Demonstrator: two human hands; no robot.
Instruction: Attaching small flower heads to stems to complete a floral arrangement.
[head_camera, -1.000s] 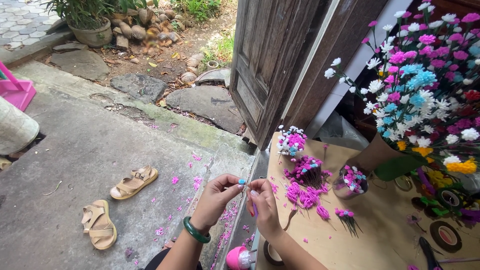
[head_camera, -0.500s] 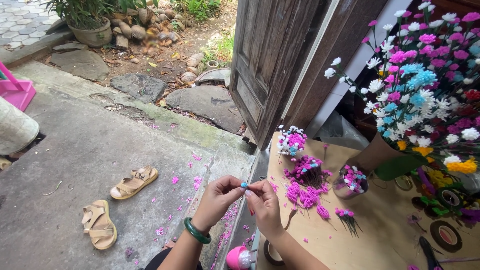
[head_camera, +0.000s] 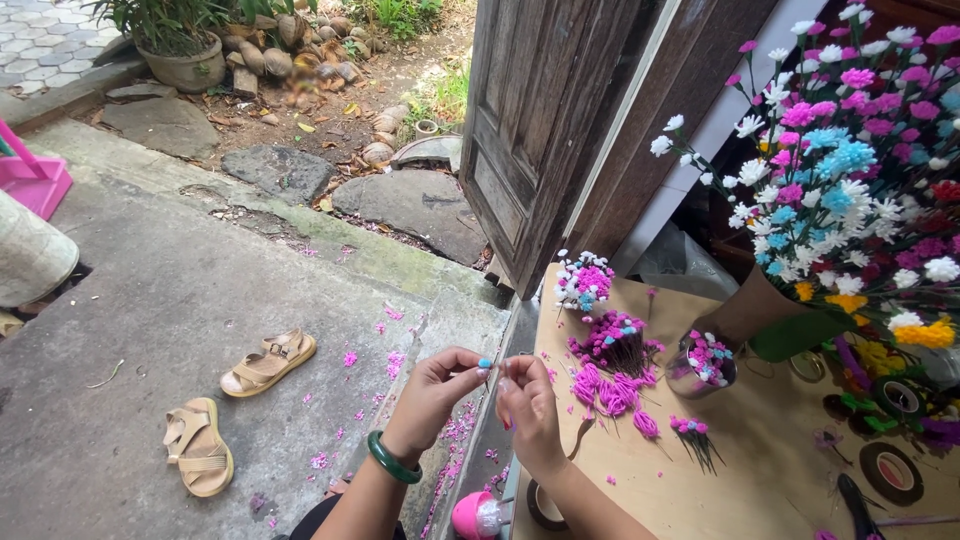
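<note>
My left hand (head_camera: 432, 398), with a green bangle (head_camera: 391, 460) on its wrist, pinches a thin stem topped by a tiny blue flower head (head_camera: 485, 364). My right hand (head_camera: 528, 402) meets it from the right, fingers pinched on the same stem just below the blue tip. Both hands hover over the edge between the concrete step and the tan board (head_camera: 760, 470). To the right of my hands, on the board, lie loose pink flower heads (head_camera: 605, 385) and a small pink bunch (head_camera: 690, 430).
A large bouquet of pink, white and blue flowers (head_camera: 850, 190) stands at the right, with small bunches (head_camera: 583, 283) and a cup of flowers (head_camera: 703, 362) nearby. Tape rolls (head_camera: 890, 470) lie at the right. A pair of sandals (head_camera: 235, 400) sits on the concrete. A wooden door (head_camera: 540, 120) stands open.
My hands have stayed in nearly the same place; the fingers have shifted slightly on the stem with the blue tip.
</note>
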